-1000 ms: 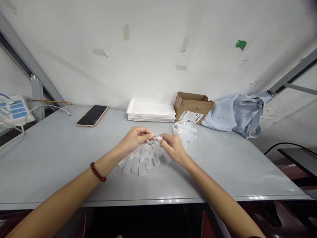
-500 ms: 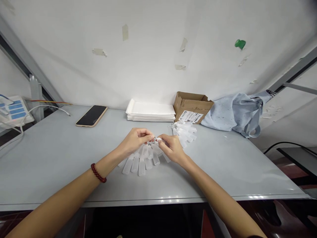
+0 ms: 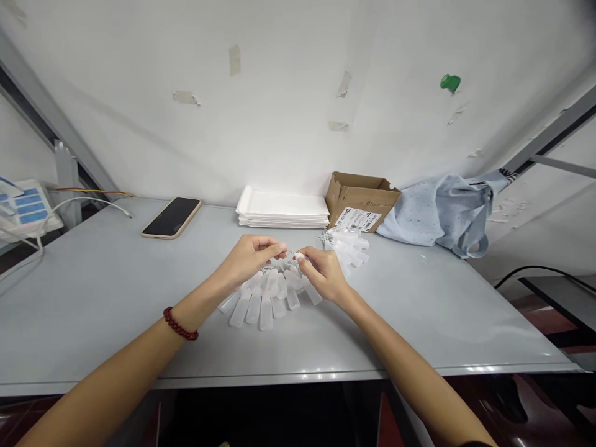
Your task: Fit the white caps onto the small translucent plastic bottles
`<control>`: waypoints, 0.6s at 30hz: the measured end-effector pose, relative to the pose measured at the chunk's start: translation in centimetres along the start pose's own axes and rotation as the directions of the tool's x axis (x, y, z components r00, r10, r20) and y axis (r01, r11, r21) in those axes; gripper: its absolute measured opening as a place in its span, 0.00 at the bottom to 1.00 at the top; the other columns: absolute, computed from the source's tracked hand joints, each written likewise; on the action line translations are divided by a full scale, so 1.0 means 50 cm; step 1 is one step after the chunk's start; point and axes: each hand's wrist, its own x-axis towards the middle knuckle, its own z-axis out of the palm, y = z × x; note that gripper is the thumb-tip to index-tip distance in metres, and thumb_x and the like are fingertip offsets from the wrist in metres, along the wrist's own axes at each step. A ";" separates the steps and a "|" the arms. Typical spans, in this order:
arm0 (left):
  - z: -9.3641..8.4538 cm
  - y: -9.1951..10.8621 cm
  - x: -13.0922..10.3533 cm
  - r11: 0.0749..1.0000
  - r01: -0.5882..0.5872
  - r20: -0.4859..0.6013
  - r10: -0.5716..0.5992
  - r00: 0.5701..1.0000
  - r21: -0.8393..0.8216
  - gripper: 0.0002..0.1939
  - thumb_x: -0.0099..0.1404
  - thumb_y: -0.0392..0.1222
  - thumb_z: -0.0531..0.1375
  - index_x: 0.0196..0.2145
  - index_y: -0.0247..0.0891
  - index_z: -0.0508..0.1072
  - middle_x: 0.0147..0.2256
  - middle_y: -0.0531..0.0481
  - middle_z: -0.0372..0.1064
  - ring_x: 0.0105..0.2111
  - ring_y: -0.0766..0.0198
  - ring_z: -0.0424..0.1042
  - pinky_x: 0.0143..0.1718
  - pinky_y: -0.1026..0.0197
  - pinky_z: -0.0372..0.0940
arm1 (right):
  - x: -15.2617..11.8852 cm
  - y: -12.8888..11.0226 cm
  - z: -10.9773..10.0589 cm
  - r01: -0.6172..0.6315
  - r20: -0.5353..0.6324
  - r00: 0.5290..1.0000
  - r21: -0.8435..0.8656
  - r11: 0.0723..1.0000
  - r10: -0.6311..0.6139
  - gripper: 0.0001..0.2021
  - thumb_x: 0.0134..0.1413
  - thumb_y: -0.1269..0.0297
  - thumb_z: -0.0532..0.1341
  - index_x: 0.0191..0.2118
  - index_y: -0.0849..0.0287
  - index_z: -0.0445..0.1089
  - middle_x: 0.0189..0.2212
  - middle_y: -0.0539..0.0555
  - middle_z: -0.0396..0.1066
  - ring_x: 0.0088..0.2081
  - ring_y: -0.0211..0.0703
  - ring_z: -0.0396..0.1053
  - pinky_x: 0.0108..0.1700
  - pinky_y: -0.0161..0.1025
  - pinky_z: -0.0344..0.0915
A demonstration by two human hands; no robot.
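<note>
My left hand, with a dark red beaded bracelet on its wrist, pinches a thin strand between thumb and forefinger. The short thin strand runs across to my right hand, whose thumb and fingers are closed on a small white plastic piece. Below both hands, a bunch of translucent white plastic tubes fans out on the grey table, narrow ends together. The right fingers partly cover the bunch's right side. Whether the held piece belongs to that bunch I cannot tell.
Behind my right hand lies a second bunch of translucent tubes. Along the wall are a stack of white padded envelopes, an open cardboard box and a light blue cloth bag. A phone and white cable lie left.
My left hand has drawn slightly left and up, away from my right hand, opening a gap in which the thin strand shows. My right hand stays nearly in place.
</note>
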 end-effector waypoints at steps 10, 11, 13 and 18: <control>0.010 0.001 -0.007 0.999 -0.018 0.054 0.016 0.998 0.037 0.10 0.56 0.46 0.61 0.26 0.36 0.76 0.27 0.49 0.73 0.29 0.63 0.69 0.33 0.62 0.62 | -0.005 -0.002 0.004 0.014 0.028 1.000 -0.048 0.999 -0.012 0.11 0.53 0.64 0.52 0.27 0.62 0.69 0.14 0.45 0.56 0.18 0.32 0.52 0.23 0.32 0.51; 0.012 0.001 -0.007 0.999 -0.017 0.057 0.014 0.998 0.040 0.10 0.56 0.46 0.61 0.26 0.36 0.76 0.27 0.50 0.73 0.29 0.63 0.68 0.33 0.62 0.62 | -0.006 -0.001 0.005 0.016 0.033 0.999 -0.052 0.998 -0.014 0.11 0.52 0.64 0.52 0.27 0.62 0.69 0.14 0.46 0.56 0.18 0.32 0.52 0.23 0.32 0.51; 0.014 -0.001 -0.007 0.999 -0.010 0.063 0.007 0.998 0.039 0.10 0.56 0.45 0.60 0.25 0.36 0.75 0.26 0.50 0.73 0.29 0.64 0.68 0.34 0.62 0.61 | -0.007 0.002 0.006 0.020 0.040 0.999 -0.059 0.998 -0.017 0.11 0.52 0.65 0.52 0.27 0.62 0.69 0.14 0.46 0.57 0.18 0.32 0.52 0.23 0.32 0.51; 0.014 -0.004 -0.003 1.000 0.023 0.086 -0.022 0.996 -0.012 0.08 0.55 0.42 0.59 0.24 0.37 0.74 0.27 0.51 0.72 0.29 0.65 0.66 0.33 0.63 0.59 | -0.003 -0.001 0.005 0.008 0.099 0.995 -0.053 0.999 -0.003 0.12 0.55 0.65 0.52 0.30 0.62 0.70 0.16 0.46 0.59 0.19 0.32 0.53 0.24 0.32 0.51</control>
